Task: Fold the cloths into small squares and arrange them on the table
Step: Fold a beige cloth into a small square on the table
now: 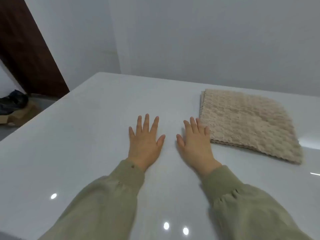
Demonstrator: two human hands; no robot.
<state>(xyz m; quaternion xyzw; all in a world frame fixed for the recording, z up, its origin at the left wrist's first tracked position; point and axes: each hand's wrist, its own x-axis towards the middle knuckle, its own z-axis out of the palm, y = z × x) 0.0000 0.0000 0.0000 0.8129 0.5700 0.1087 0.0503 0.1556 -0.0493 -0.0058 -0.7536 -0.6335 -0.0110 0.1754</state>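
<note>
The white glossy table (78, 144) fills most of the view, with a plain pale wall (190, 40) behind it. Two olive-green sleeves (103, 201) reach in from the near edge. At the far right of the table lies a flat, squarish pile of beige cloths (245, 122), nubbly in texture, with several layered scalloped edges showing along its left and near sides. A dark brown panel (26, 49) slants down the upper left corner.

The left hand (145, 144) lies palm down on the bare tabletop near the middle, fingers straight and spread, holding nothing. The right hand (195, 144) lies the same way just beside it, fingers straight and fanned; its little finger sits right at the pile's near left corner (whether it touches the cloth cannot be told).

On the floor at far left, a dark object (13, 101) rests on what looks like brown cardboard (22, 113), too blurred to tell more.
</note>
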